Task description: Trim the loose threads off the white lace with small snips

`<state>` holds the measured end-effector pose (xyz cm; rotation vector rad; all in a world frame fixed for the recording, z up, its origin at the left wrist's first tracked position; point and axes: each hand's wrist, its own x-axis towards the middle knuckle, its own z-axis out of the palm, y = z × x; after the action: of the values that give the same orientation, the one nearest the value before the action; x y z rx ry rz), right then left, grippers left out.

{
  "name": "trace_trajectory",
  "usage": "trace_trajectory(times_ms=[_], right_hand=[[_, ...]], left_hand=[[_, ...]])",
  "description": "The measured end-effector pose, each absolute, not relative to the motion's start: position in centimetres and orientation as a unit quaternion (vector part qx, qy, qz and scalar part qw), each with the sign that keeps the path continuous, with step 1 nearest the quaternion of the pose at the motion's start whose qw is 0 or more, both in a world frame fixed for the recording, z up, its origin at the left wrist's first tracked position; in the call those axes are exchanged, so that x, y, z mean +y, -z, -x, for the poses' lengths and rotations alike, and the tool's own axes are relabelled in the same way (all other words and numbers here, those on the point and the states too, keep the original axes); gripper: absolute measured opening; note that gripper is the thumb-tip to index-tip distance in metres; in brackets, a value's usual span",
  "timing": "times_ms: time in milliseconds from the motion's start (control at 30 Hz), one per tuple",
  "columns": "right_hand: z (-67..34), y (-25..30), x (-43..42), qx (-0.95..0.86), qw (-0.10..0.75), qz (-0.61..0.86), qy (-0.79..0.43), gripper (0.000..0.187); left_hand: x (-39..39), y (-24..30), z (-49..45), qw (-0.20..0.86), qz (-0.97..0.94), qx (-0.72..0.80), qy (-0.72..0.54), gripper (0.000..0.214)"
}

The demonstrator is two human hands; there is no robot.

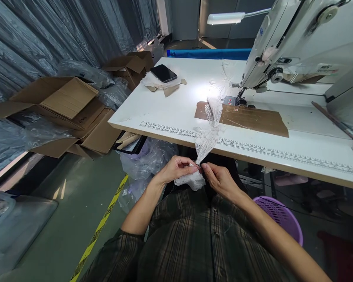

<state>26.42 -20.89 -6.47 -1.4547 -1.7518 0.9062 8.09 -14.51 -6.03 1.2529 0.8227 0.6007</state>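
Note:
A strip of white lace (207, 139) runs from the table down over its front edge to my hands. My left hand (179, 169) pinches the lace between thumb and fingers, with a bunched white end hanging below. Close beside it, my right hand (219, 178) is closed in a pinch at the same spot. Something thin and dark lies between the fingertips, too small to make out. Further up, the lace crosses a brown cardboard piece (253, 119) left of the sewing machine (270, 55).
A printed ruler (167, 130) follows the front edge of the white table (129, 111). A black phone (164, 73) lies on white cloth at the back left. Open cardboard boxes (70, 98) stand at left on the floor. A purple basket (279, 215) sits beneath the table at right.

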Motion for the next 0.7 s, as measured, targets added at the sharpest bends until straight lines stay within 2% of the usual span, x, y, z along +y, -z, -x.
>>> trace_trajectory(times_ms=[500, 633, 700], right_hand=[[-25.8, 7.6, -21.3, -0.654, 0.344, 0.588, -0.327, 0.043], [-25.6, 8.7, -21.7, -0.616, 0.389, 0.556, -0.400, 0.041], [-25.7, 9.4, -22.1, -0.610, 0.385, 0.526, -0.451, 0.037]], left_hand=[[-14.6, 5.9, -8.0, 0.698, -0.546, 0.384, -0.257, 0.037], [-14.7, 6.7, -8.0, 0.696, -0.552, 0.387, -0.246, 0.039], [-14.6, 7.4, -8.1, 0.692, -0.563, 0.382, -0.242, 0.039]])
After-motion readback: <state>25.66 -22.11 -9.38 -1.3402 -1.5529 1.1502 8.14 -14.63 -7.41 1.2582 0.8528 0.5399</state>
